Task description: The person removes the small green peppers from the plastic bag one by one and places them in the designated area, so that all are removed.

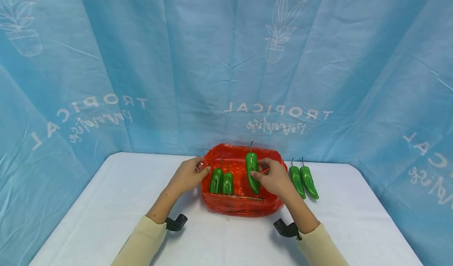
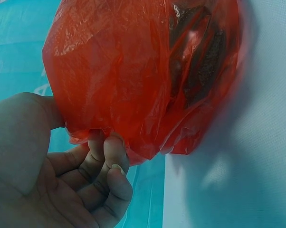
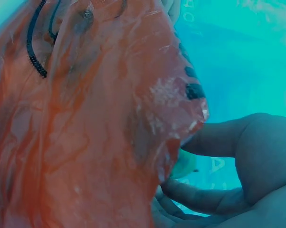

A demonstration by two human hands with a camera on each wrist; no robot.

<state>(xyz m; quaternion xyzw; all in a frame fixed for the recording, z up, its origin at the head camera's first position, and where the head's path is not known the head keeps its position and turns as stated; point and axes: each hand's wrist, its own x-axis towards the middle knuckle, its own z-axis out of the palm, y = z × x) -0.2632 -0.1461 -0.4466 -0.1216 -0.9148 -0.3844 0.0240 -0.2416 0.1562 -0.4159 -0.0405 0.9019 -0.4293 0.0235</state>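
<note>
A red plastic bag (image 1: pixel 244 209) lies with its mouth spread wide on the table. My left hand (image 1: pixel 187 174) pinches the bag's left rim between thumb and fingers; the left wrist view shows the thin red film (image 2: pixel 109 71) caught there. Over the bag's opening, my right hand (image 1: pixel 272 177) holds a green chili pepper (image 1: pixel 251 165) upright, stem on top. In the right wrist view the bag hides most of that pepper. Inside the bag at the left, a green pepper (image 1: pixel 216 179) stands beside another green pepper (image 1: pixel 228 184).
Right of the bag, two more peppers, one green pepper (image 1: pixel 296 179) and its neighbour pepper (image 1: pixel 309 181), lie side by side on the white table (image 1: pixel 219 242). A blue printed curtain (image 1: pixel 205 69) hangs behind the table's back edge and along both sides.
</note>
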